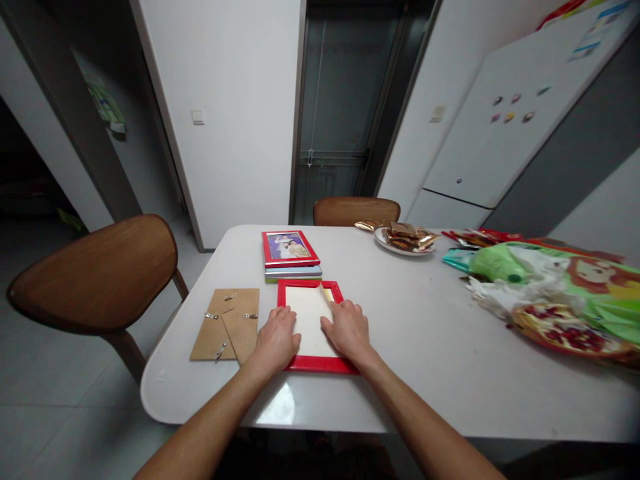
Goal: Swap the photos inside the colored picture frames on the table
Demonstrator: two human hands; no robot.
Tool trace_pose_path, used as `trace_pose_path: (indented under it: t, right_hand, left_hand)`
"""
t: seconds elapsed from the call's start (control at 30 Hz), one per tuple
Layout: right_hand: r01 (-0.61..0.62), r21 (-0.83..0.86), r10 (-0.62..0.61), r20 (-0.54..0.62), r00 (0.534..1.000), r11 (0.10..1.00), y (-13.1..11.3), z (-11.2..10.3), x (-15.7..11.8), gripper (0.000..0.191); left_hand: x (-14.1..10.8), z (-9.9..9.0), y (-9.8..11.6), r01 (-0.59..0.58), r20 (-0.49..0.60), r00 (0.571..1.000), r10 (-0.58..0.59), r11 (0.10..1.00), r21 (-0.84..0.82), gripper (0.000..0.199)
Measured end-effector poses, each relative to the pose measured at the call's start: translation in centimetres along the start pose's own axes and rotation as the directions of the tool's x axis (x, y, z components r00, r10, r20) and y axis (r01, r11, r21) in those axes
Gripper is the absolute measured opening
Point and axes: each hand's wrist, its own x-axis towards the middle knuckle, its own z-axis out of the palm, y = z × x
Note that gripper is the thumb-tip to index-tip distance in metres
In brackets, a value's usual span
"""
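Note:
A red picture frame [310,363] lies face down on the white table [425,347], near its front edge. A cream sheet [309,313] fills its opening. My left hand [277,339] rests on the frame's left side, fingers curled against the sheet. My right hand [347,328] presses on the right side, where a thin pale strip [326,296] lifts at the sheet's edge. Left of the frame lies a brown backing board [226,325] with small metal clips.
A stack of frames [291,257], topped by a red one holding a photo, sits behind. A plate of gold-wrapped snacks [406,237] and colourful bags [560,293] lie to the right. Wooden chairs stand at the left [95,277] and far side [356,210].

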Motion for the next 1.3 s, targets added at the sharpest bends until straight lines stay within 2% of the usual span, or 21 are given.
trace_pose_path:
  t: [0.13,0.23,0.3,0.37,0.43,0.53,0.6,0.7,0.8,0.9,0.97,1.07,1.17,1.3]
  right_hand:
    - [0.001,-0.019,-0.001,-0.031,1.0,1.0,-0.1,0.5,0.6,0.048]
    - [-0.007,-0.02,0.006,-0.046,0.999,1.0,0.1,0.5,1.4,0.052]
    - [-0.001,-0.013,0.0,-0.077,0.997,1.0,-0.2,0.3,1.6,0.05]
    - [0.052,0.026,-0.049,-0.114,0.992,0.998,-1.1,-0.1,1.2,0.046]
    - [0.165,0.09,-0.155,-0.108,0.982,0.982,-2.7,-0.4,0.3,0.04]
    - [0.35,0.178,-0.351,-0.026,0.936,0.92,-6.1,-0.7,-1.3,0.033]
    - [0.431,0.216,-0.446,0.023,0.895,0.876,-8.6,-0.7,-2.4,0.033]
    - [0.496,0.232,-0.525,0.083,0.847,0.837,-11.5,-0.3,-3.6,0.043]
    - [0.496,0.204,-0.523,0.111,0.845,0.844,-13.0,0.1,-4.2,0.051]
    - [0.464,0.207,-0.492,0.114,0.863,0.861,-13.4,0.4,-4.1,0.045]
    - [0.452,0.257,-0.49,0.11,0.865,0.854,-13.3,0.5,-4.0,0.043]
    - [0.42,0.388,-0.479,0.064,0.876,0.82,-13.3,0.4,-3.9,0.051]
    - [0.402,0.49,-0.458,-0.005,0.889,0.774,-13.1,-0.7,-3.7,0.054]
    - [0.412,0.553,-0.421,-0.117,0.899,0.725,-12.2,-3.9,-3.0,0.049]
  left_hand:
    - [-0.1,0.5,-0.1,-0.012,-0.007,1.0,0.012,1.0,0.024,0.037]
    - [-0.3,0.5,-0.1,-0.018,-0.023,1.0,0.018,0.999,0.029,0.038]
    - [-0.6,-0.2,-0.5,-0.024,-0.037,0.999,0.025,0.999,0.025,0.042]
    - [-1.1,-1.3,-1.9,-0.014,-0.056,0.998,0.016,0.999,0.031,0.046]
    - [-1.8,-2.8,-4.0,0.045,-0.065,0.997,-0.041,0.997,0.066,0.051]
    - [-3.0,-4.8,-7.8,0.213,-0.011,0.977,-0.214,0.966,0.144,0.063]
    - [-3.9,-5.6,-9.7,0.245,0.04,0.966,-0.254,0.957,0.154,0.071]
    - [-5.1,-6.1,-11.1,0.23,0.103,0.964,-0.245,0.963,0.144,0.081]
    - [-5.7,-6.0,-11.3,0.202,0.121,0.969,-0.216,0.972,0.119,0.083]
    - [-5.8,-5.9,-11.3,0.201,0.091,0.974,-0.209,0.976,0.09,0.079]
    - [-5.8,-5.7,-11.3,0.201,0.072,0.976,-0.207,0.976,0.081,0.075]
    - [-6.0,-5.4,-11.5,0.198,0.043,0.978,-0.202,0.977,0.084,0.07]
    - [-6.2,-5.4,-11.3,0.155,-0.022,0.988,-0.153,0.981,0.119,0.073]
    - [-5.8,-6.9,-9.5,0.027,-0.136,0.991,0.001,0.979,0.202,0.079]
